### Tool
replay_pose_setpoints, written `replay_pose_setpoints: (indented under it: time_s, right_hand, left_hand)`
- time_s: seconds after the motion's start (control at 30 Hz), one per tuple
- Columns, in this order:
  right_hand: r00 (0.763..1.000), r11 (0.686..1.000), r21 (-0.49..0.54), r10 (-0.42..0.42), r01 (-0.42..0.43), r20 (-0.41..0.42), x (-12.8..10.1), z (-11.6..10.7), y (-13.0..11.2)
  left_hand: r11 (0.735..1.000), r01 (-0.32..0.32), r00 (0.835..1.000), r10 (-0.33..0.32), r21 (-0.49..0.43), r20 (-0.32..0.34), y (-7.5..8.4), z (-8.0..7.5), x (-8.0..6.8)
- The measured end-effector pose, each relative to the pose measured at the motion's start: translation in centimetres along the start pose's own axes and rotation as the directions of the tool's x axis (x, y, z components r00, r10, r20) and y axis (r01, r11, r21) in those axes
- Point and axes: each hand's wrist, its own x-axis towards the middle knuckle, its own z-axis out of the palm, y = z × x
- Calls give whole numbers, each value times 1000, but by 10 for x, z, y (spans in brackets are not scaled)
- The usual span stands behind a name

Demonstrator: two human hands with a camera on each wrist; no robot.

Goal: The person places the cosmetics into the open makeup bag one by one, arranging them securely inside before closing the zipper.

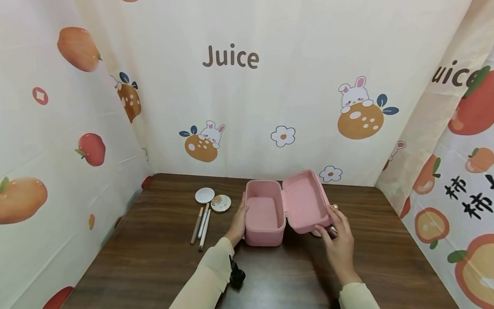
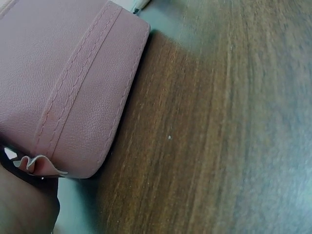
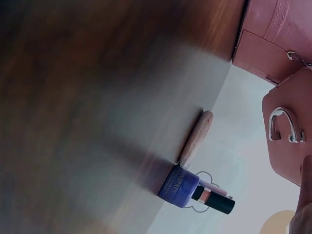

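Observation:
A pink makeup case (image 1: 264,237) stands on the table, its lid (image 1: 305,199) swung out to the right. The visible interior is bare pink lining. Against the case's left wall lies my left hand (image 1: 237,221), fingers extended along the side; the left wrist view shows the stitched outer wall (image 2: 87,87) close by. My right hand (image 1: 339,244) pinches the lid's right edge between thumb and fingers. In the right wrist view, the lid's outer face carries a shiny handle (image 3: 286,126), and part of the hand shows at the right edge.
Left of the case lie several makeup brushes (image 1: 200,227), a white disc (image 1: 204,195) and a patterned round compact (image 1: 221,203). Partly behind the lid stand a dark blue jar (image 3: 179,186), a black-capped item (image 3: 219,202) and a pinkish flat item (image 3: 196,139). Printed curtains (image 1: 247,98) surround the table.

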Motion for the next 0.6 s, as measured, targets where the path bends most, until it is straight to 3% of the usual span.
replay_pose_setpoints:
  time_s: [0.23, 0.6]
  right_hand:
    - [997, 997, 23, 76, -76, 35, 3, -2, -21]
    - [991, 991, 8, 131, -131, 14, 2, -5, -19]
  left_hand:
    - [1000, 5, 1000, -5, -9, 22, 23, -1, -11]
    - [999, 36, 999, -36, 25, 8, 25, 0, -12]
